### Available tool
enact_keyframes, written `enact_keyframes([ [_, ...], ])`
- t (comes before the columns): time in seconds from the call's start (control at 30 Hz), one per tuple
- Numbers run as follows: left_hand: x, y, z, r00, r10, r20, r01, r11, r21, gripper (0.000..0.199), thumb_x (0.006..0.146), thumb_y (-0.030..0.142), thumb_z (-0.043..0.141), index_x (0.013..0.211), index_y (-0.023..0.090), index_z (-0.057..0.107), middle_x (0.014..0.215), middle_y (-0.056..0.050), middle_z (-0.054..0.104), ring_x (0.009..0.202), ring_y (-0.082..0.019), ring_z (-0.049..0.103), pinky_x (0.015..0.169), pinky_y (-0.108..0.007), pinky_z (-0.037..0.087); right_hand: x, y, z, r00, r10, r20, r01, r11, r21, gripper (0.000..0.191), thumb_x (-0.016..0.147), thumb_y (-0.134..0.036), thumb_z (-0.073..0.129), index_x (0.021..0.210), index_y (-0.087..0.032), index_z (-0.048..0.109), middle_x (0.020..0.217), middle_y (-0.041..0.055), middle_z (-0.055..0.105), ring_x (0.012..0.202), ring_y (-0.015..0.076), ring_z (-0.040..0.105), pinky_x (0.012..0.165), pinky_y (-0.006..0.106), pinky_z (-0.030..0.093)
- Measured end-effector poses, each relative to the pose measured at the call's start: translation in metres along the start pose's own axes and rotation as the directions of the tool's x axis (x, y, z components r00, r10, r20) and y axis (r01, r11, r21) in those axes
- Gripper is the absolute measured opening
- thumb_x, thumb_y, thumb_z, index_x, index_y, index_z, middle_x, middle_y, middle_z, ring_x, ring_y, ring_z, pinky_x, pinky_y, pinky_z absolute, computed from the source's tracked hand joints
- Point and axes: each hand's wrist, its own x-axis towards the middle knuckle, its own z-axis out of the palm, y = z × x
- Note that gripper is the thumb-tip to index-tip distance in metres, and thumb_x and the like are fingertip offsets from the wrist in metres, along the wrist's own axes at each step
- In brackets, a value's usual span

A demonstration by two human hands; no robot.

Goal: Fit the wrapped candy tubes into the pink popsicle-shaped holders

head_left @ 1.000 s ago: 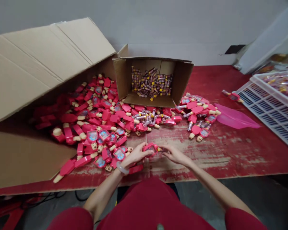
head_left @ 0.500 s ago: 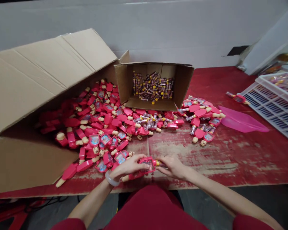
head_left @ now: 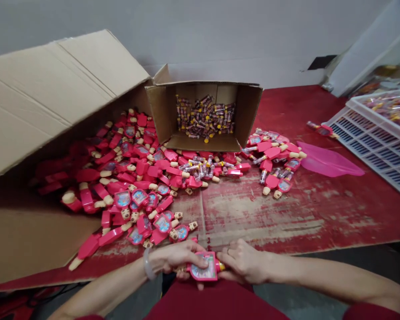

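- So, the pink toy (head_left: pixel 203 266) has just come in toward your body, dial face up, at the near edge of the table (head_left: pixel 320 213);
- your left hand (head_left: pixel 176 260) has its fingers closed over the toy's face; your right hand (head_left: pixel 243 262) has its fingers closed round the yellow-capped end;
- counted: one small carton (head_left: pixel 250 111); one large carton (head_left: pixel 53 98); one white crate (head_left: pixel 363 146); one loose toy (head_left: pixel 322 130) beside it; the pink pile (head_left: pixel 136 178) is too many to count.

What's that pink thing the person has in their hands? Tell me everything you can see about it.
The pink plastic toy is glossy, with a clear window over a round, colourful printed dial. A yellow-trimmed end points right. The left hand grips one side, its fingers across the top, and the right hand holds the yellow end. It lies nearly flat, close to the person's body.
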Motion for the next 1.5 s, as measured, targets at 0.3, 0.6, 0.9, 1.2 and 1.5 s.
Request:
enact_keyframes([
  [0.3,0.003,-0.004,0.001,0.999,0.023,-0.022,-0.022,0.998,0.05,0.049,0.074,0.057,0.077,0.096,0.013,0.07,0.058,0.001,0.063,0.03,-0.005,0.037,0.029,-0.017,0.027,-0.007,-0.005,0.005,0.981,0.118,0.154,-0.134,0.986,0.101,0.026,0.1,-0.041,0.054,0.095,-0.016,0.06,0.072,0.0031,0.067,0.057,0.0134,0.057,0.054,0.028,0.026],
  [0.6,-0.016,-0.004,0.023,0.79,0.534,-0.301,-0.003,0.494,0.869,0.043,0.094,0.047,0.057,0.127,0.021,0.063,0.112,-0.012,0.071,0.093,-0.025,0.067,0.083,-0.035,0.052,0.018,0.007,-0.006,0.898,0.336,0.283,-0.33,0.941,-0.072,0.018,0.09,-0.029,0.066,0.102,-0.016,0.064,0.08,0.007,0.073,0.068,0.0185,0.068,0.057,0.026,0.032],
  [0.9,-0.014,0.022,0.034,0.812,0.487,-0.322,-0.112,0.672,0.732,0.045,0.095,0.058,0.052,0.112,0.018,0.063,0.097,-0.008,0.071,0.07,-0.016,0.062,0.067,-0.028,0.049,0.041,0.008,-0.037,0.787,0.498,0.364,-0.422,0.865,-0.272,0.016,0.093,-0.03,0.06,0.098,-0.016,0.065,0.081,0.0094,0.075,0.068,0.0197,0.069,0.055,0.027,0.028],
  [1.2,-0.004,0.042,0.01,0.982,0.144,-0.124,-0.096,0.939,0.33,0.053,0.087,0.067,0.058,0.093,0.015,0.062,0.067,-0.001,0.066,0.038,-0.006,0.038,0.039,-0.023,0.024,0.038,0.005,-0.051,0.857,0.431,0.283,-0.35,0.89,-0.293,0.009,0.093,-0.015,0.052,0.092,-0.014,0.061,0.076,0.0099,0.072,0.061,0.0164,0.063,0.054,0.027,0.028],
  [1.5,-0.007,0.068,0.019,0.732,0.628,-0.265,-0.017,0.406,0.914,0.045,0.095,0.059,0.054,0.115,0.019,0.062,0.088,-0.004,0.068,0.075,-0.019,0.062,0.07,-0.028,0.044,0.046,0.034,-0.068,0.807,0.548,0.219,-0.449,0.811,-0.376,0.021,0.093,-0.016,0.048,0.1,-0.011,0.067,0.079,0.0148,0.072,0.07,0.0206,0.065,0.064,0.029,0.038],
])
